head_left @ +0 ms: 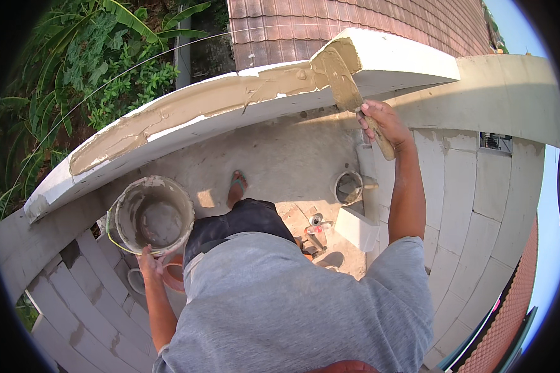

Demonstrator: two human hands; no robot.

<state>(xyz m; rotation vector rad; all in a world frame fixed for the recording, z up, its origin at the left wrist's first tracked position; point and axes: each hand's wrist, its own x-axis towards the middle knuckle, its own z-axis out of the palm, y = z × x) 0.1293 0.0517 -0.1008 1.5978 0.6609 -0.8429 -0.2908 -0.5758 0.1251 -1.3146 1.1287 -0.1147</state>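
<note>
My right hand (389, 123) is wrapped round the wooden handle of a trowel (342, 84). Its blade, coated in wet mortar, lies against the smeared end of a white block (404, 55) on top of the wall. A long bed of grey-brown mortar (193, 104) runs leftward from there along the wall's top (121, 148). At lower left, my left hand (149, 262) grips the near rim of a mortar-crusted bucket (185, 211). Mortar coats the bucket's inside and bottom. A thin yellowish handle hangs at its left side.
Block walls (460, 205) stand left and right. A smaller bucket (348, 188), a loose white block (356, 229) and scattered tools (315, 239) lie on the floor (274, 158). Behind the wall are a tiled roof (286, 43), plants (127, 74) and a thin wire (115, 79).
</note>
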